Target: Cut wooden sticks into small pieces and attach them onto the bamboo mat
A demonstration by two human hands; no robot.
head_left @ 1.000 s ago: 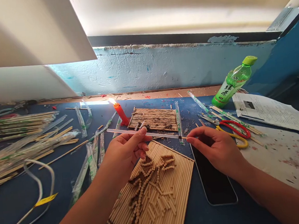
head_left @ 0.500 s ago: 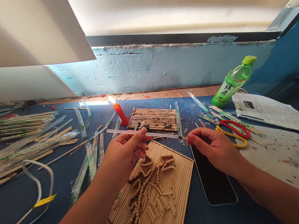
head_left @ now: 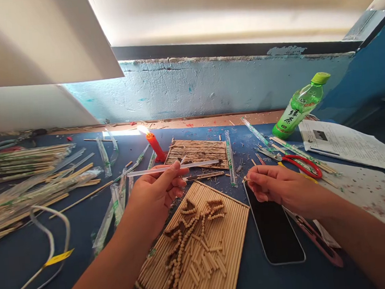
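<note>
Holding a translucent glue stick [head_left: 172,168] level above the bench [head_left: 85,226], the left hand [head_left: 156,192] pinches it between thumb and fingertips near its middle, the rod reaching from over the plastic wrappers to over the far stick mat [head_left: 198,153]; right hand [head_left: 277,185] curled beside the smartphone [head_left: 274,227], thumb and forefinger pressed together, seemingly on a tiny wooden piece at their tips, too small to name; near stick panel [head_left: 201,242] lies below both hands, carrying a raised figure of small wooden beads and short cut sticks; lit red candle [head_left: 155,147] stands just behind, flame up; scissors [head_left: 298,164] with red and yellow handles, green tea bottle [head_left: 299,106], printed sheet [head_left: 347,142], heap of wrapped chopsticks [head_left: 23,177] and white cable [head_left: 49,247] complete the lot. Step judged: gluing a small piece for the panel, glue stick and piece now apart. Next move would call for softened glue at the rod's end, a steady pinch, and exact placing on the panel's figure.
</note>
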